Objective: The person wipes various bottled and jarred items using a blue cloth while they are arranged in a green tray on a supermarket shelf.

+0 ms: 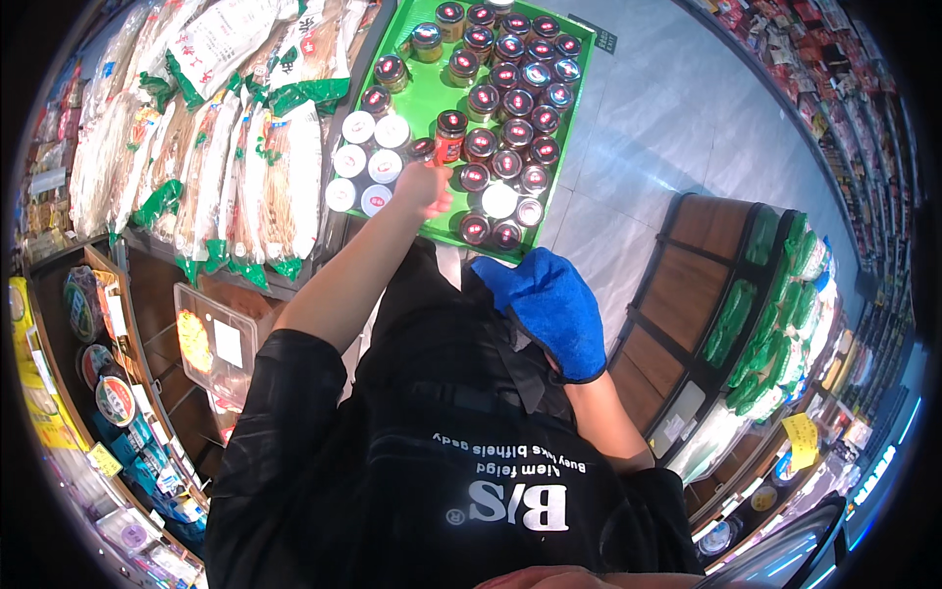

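My left hand (pixel 427 188) reaches into a bright green tray (pixel 434 96) of glass jars. Its fingers are curled, and its raised front part meets a dark-lidded jar with a red label (pixel 451 135). Whether it grips that jar is not clear. Another dark-lidded jar (pixel 422 149) is partly hidden behind the hand. Several white-lidded jars (pixel 385 166) stand just left of it. A blue cloth with dark edging (pixel 552 309) covers my right hand (pixel 553 361), which holds it in front of my waist, near the tray's front right corner. The fingers inside are hidden.
Plastic bags of dried noodle-like strands (pixel 243 169) are stacked left of the tray. A clear plastic box (pixel 217 342) stands below them. Packed shelves (pixel 110 390) curve along the left. A wooden display unit (pixel 684 294) holds green-and-white packs (pixel 791 324) at right. Grey floor (pixel 633 132) lies between.
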Tool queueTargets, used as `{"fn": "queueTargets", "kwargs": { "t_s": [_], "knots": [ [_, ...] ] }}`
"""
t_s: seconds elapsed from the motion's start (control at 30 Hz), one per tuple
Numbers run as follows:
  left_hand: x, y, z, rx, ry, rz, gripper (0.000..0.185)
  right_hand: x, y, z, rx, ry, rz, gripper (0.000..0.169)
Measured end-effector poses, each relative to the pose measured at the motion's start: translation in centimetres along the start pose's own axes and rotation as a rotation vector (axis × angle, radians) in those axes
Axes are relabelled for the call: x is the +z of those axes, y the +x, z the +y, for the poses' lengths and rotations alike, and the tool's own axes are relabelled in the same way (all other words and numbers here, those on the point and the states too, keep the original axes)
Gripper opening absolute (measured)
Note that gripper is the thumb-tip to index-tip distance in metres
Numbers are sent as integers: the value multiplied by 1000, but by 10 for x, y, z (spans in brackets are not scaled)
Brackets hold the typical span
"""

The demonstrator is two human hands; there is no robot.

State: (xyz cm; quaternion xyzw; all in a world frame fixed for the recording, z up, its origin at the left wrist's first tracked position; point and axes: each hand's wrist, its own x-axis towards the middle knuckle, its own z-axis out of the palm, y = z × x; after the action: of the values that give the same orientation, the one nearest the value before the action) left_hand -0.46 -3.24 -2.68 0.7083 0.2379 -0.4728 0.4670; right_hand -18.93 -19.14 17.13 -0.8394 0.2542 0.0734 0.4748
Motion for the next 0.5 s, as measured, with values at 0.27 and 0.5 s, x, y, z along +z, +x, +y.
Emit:
{"fn": "queueTargets", "kwargs": {
  "t_s": [0.27, 0.5],
  "knots": [
    [-13, -4, 61, 821, 839, 536, 34, 16, 3, 17, -4, 101, 0, 42],
    [-3, 41, 96, 592, 1206, 232, 39, 9, -1, -11, -27, 19, -49, 11]
  ]
}}
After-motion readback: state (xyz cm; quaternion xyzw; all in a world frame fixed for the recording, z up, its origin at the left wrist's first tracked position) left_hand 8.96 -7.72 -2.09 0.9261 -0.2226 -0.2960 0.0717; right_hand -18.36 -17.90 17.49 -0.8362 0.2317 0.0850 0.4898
